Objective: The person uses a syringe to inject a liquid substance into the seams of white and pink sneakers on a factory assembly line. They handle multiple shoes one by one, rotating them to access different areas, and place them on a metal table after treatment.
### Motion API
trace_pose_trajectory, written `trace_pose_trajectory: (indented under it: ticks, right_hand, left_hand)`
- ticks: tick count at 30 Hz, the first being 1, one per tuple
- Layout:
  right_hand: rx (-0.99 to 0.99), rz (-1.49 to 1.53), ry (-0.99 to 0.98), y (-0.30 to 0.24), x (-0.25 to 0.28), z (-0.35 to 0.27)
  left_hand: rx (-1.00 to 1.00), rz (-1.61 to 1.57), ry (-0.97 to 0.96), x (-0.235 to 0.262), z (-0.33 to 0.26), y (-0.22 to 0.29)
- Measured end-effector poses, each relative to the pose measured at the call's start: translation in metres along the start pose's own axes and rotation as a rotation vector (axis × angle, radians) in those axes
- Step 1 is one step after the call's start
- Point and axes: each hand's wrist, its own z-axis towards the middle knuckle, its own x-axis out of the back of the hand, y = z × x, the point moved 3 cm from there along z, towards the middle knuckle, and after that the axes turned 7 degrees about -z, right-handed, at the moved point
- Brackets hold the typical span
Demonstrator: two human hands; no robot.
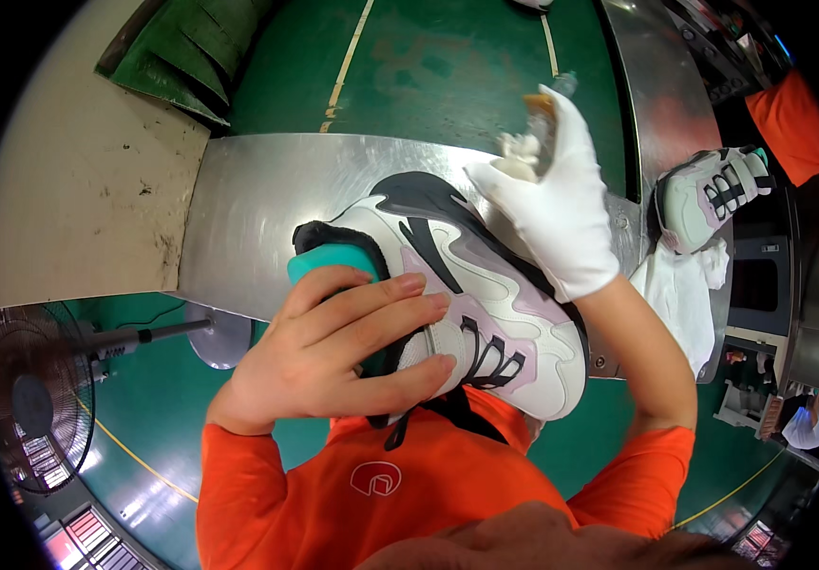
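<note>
A white, lilac and black sneaker point(485, 294) is held on its side, sole edge facing away, at the metal table's near edge. A teal shoe last point(338, 261) fills its collar. Bare, my left hand point(357, 337) grips the sneaker around the collar and tongue, fingers lying across its upper. In a white glove, my right hand point(566, 204) is raised beyond the sole edge, thumb and fingers curved around a small clear object point(540, 133) with an amber part and whitish bits. That object is blurred, and its kind cannot be made out.
The metal table point(238, 204) borders a green surface point(428, 66) with pale lines. Another sneaker point(709, 195) rests at the right, above a white cloth point(680, 294). A standing fan point(34, 404) is at the left, below a cream panel point(96, 190). An orange sleeve point(794, 128) shows at the far right.
</note>
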Motion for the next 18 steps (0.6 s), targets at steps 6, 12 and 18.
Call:
trace_pose_trajectory:
  ticks: [6,12,18]
  right_hand:
    - [0.01,-0.098,-0.096,-0.003,-0.007,0.023]
    - [0.333,-0.618,-0.008,-0.016,0.029,-0.007]
    - [0.443,-0.703,-0.07,-0.031,0.031,-0.017]
  left_hand:
    - [-0.002,-0.006,0.007,0.0,-0.002,-0.001]
    - [0.001,-0.012,0.025,-0.001,-0.008,0.0]
    - [-0.005,-0.018,0.037,0.0,-0.009,-0.002]
